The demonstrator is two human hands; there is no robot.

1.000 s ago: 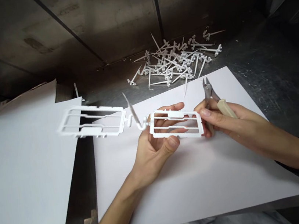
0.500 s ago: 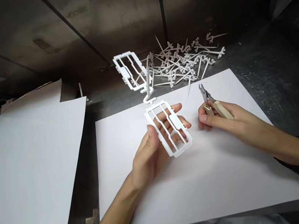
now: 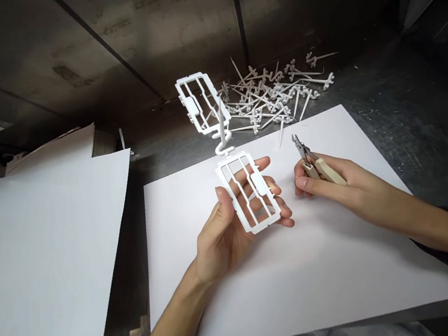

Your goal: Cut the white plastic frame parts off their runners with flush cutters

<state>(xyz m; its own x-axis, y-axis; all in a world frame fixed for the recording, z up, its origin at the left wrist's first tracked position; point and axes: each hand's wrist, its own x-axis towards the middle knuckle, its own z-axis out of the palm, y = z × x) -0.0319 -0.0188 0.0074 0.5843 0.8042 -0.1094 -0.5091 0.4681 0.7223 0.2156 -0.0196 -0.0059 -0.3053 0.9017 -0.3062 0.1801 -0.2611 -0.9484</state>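
My left hand (image 3: 226, 226) holds a white plastic part with two slatted rectangular frames joined by a curved sprue (image 3: 224, 144). The nearer frame (image 3: 260, 184) rests between my thumb and fingers; the farther frame (image 3: 191, 106) sticks out beyond the hand, up and to the left. A thin spike rises from the sprue. In my right hand (image 3: 325, 178) is a pair of side cutters (image 3: 310, 160) with cream handles, its jaws pointing up and away from me, apart from the plastic part. Both hands are above a white sheet (image 3: 346, 267).
A pile of cut-off white sprues (image 3: 264, 101) lies on the dark metal bench (image 3: 426, 123) behind the sheet. To the left, more white paper (image 3: 51, 242) covers a box or stack. A stained metal wall (image 3: 187, 23) closes off the back.
The frames have turned slightly in my left hand, and its lower fingers have spread out more. The cutters have tilted a little to the left and come down slightly.
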